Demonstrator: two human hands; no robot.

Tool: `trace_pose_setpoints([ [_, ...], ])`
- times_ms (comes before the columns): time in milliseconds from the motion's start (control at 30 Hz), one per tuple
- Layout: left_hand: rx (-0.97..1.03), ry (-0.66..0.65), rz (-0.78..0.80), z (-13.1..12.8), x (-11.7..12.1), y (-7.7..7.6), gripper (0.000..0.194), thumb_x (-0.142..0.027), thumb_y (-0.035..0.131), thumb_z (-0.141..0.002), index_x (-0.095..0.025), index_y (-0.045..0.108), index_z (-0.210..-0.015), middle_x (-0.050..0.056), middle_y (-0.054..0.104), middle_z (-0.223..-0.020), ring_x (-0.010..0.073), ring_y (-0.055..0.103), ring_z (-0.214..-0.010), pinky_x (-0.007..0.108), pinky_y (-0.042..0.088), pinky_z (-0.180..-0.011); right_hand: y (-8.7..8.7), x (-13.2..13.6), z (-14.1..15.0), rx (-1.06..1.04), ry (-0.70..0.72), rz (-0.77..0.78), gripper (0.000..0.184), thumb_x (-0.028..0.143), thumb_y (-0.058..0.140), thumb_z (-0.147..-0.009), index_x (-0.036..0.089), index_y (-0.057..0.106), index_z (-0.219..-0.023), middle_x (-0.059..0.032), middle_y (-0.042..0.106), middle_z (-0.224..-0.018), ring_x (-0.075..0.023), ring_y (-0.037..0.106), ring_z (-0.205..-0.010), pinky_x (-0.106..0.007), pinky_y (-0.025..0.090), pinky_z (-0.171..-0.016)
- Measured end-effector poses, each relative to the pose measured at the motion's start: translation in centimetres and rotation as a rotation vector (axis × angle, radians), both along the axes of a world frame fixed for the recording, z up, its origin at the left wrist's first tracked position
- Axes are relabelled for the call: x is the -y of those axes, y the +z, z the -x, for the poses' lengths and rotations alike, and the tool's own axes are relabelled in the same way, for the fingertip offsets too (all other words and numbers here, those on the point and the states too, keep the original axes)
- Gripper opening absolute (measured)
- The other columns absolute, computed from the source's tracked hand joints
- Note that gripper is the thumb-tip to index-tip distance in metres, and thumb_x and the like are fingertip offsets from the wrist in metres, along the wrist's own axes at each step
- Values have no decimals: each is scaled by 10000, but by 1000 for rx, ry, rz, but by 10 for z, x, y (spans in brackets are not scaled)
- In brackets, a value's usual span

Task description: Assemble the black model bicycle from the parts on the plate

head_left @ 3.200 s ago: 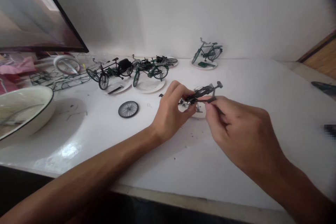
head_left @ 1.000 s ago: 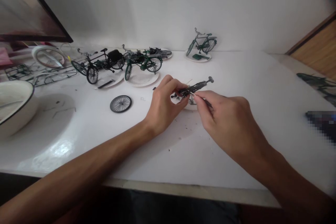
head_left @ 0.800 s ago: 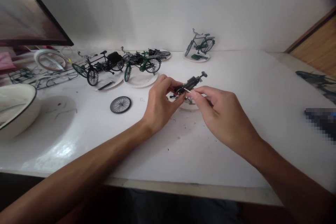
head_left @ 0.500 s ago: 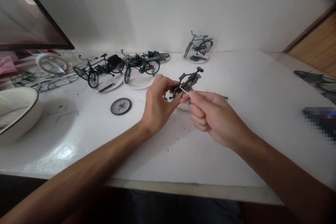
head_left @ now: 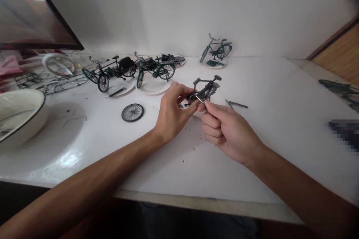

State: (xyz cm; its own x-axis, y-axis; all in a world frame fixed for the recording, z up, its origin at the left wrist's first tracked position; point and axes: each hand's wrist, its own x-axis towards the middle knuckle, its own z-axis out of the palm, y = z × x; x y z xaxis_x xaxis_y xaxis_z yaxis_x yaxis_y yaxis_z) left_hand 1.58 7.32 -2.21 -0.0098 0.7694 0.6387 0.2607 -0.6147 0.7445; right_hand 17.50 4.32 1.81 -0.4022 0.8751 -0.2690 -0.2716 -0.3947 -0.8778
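Observation:
Near the middle of the table, my left hand (head_left: 176, 110) is closed on the front part of a dark model bicycle (head_left: 206, 86), pinching it between thumb and fingers. The saddle end tilts up to the right. My right hand (head_left: 224, 129) is curled around a thin metal-shafted tool (head_left: 199, 98), whose grip is hidden in the palm. The shaft points up and left, with its tip against the bicycle beside my left fingertips; I cannot make out exactly what it touches. A loose spoked wheel (head_left: 132, 112) lies flat to the left of my left hand.
Assembled model bicycles (head_left: 155, 70) stand behind to the left on paper plates (head_left: 153, 89); another bicycle (head_left: 215, 48) is by the back wall. A white basin (head_left: 21, 115) sits at left, below a screen (head_left: 36, 11). A thin dark part (head_left: 238, 104) lies right of the hands.
The view has shifted slightly, so the table things appear a little to the right. The bicycle sits slightly lower between the hands, and more of the dark part at right shows. Both grips stay the same.

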Motion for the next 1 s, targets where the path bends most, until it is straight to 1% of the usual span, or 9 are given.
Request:
trace_pose_setpoints([
  [100,-68,26,-55,-1,-1,-2,188,-111,739,-850,-205,591,-918,15,597,-926,135,581,-859,279,528,-745,3,6,5,39,-90,-14,262,400,538,-1019,213,569,-837,110,168,-553,-75,76,-462,-201,118,-369],
  [200,-71,15,-67,-2,-2,-3,197,-107,738,-851,-212,584,-917,17,570,-935,153,592,-909,310,545,-794,2,8,7,59,-110,-61,281,418,531,-1026,216,562,-833,108,174,-553,-75,99,-462,-209,125,-381],
  [333,1,-26,-28,-1,-3,-3,178,-163,743,-859,-204,582,-924,26,574,-954,167,608,-956,329,563,-838,-6,5,5,59,-52,-154,310,430,505,-1044,224,532,-813,98,206,-572,-74,148,-468,-218,136,-407],
  [500,22,-34,60,1,0,1,151,-196,748,-857,-183,610,-914,33,643,-962,140,610,-873,304,547,-806,-13,-1,1,68,-19,-229,318,454,512,-1039,230,501,-813,100,227,-588,-65,165,-462,-224,139,-417],
  [600,69,-54,109,2,2,4,136,-197,749,-848,-171,627,-902,34,662,-938,131,606,-823,294,532,-761,-16,-5,-1,79,21,-243,315,457,494,-1047,226,515,-834,104,237,-586,-58,167,-458,-219,137,-419],
  [667,95,-62,150,2,3,5,132,-191,750,-835,-162,626,-870,35,669,-906,124,593,-777,277,502,-699,-17,-7,-4,101,56,-266,314,461,490,-1048,222,527,-847,105,246,-589,-54,175,-459,-212,140,-421],
  [800,70,-51,241,2,6,7,88,-157,723,-829,-154,636,-843,29,675,-845,109,547,-703,261,440,-629,-17,-8,-7,200,102,-387,329,478,496,-1040,213,562,-858,96,277,-585,-54,214,-457,-213,161,-419],
  [867,61,-58,241,1,7,7,86,-158,718,-837,-157,634,-853,29,677,-864,107,538,-714,260,438,-644,-14,-7,-8,274,59,-454,337,479,501,-1035,211,576,-845,88,288,-571,-61,236,-454,-224,171,-416],
  [1000,79,-64,142,-1,6,7,119,-166,736,-851,-169,628,-902,23,659,-917,112,580,-794,263,478,-722,-6,-3,-10,491,-92,-612,327,425,515,-1026,207,612,-803,75,288,-541,-73,258,-453,-252,196,-433],
])
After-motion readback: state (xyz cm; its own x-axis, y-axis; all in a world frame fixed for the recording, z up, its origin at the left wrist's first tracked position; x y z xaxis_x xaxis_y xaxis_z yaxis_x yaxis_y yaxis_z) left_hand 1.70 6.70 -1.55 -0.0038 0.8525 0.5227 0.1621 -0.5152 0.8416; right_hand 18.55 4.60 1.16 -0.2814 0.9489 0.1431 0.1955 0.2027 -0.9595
